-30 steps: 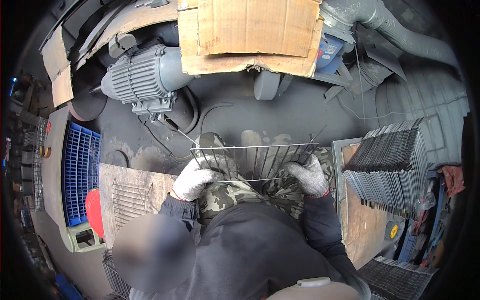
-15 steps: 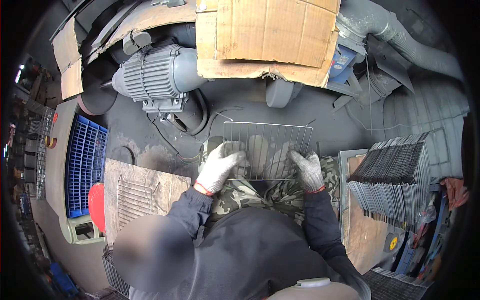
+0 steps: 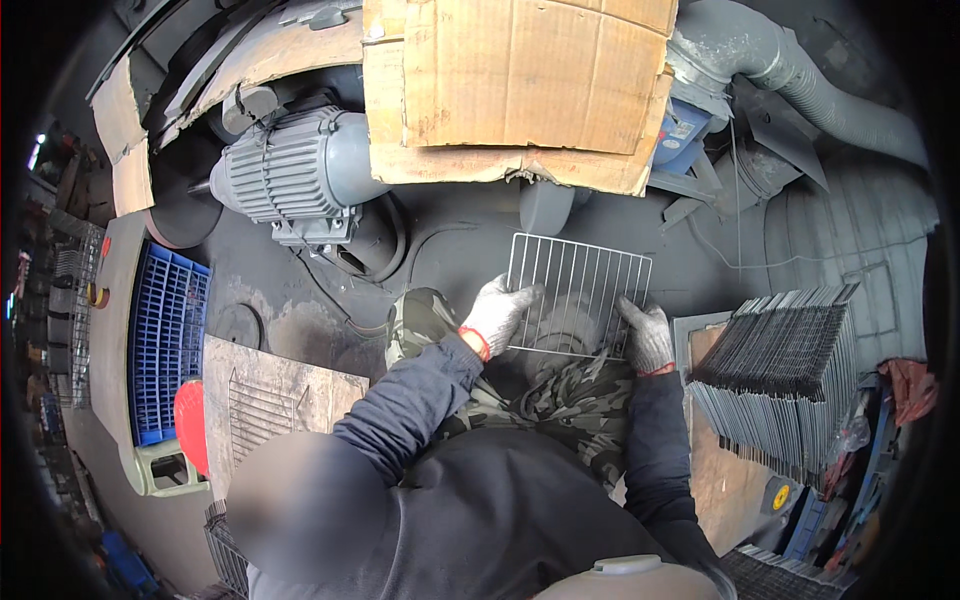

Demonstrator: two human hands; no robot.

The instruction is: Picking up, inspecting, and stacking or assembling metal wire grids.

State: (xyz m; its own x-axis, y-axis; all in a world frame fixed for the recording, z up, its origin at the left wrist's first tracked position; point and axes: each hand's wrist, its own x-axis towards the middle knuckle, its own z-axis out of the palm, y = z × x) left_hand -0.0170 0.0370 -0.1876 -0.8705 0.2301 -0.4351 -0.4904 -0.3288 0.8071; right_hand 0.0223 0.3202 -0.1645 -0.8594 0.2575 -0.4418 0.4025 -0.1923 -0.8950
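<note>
A rectangular wire rack [image 3: 580, 285] is held upright in front of me, over my knees in camouflage trousers. My left hand [image 3: 497, 312], in a grey work glove, grips its lower left edge. My right hand [image 3: 646, 335], gloved the same way, grips its lower right edge. The rack's face is turned toward me and its thin parallel wires run up and down. Behind it sits a round grey wheel housing [image 3: 545, 205] of the machine.
A tall stack of the same wire racks [image 3: 790, 375] leans on a board at my right. One rack lies on a wooden board [image 3: 262, 395] at my left, beside a blue plastic crate [image 3: 165, 345]. A grey electric motor [image 3: 290, 175] and cardboard sheets [image 3: 520, 85] stand ahead.
The rack has swung from nearly flat and edge-on to upright with its face toward me, and both hands have lifted it forward toward the machine.
</note>
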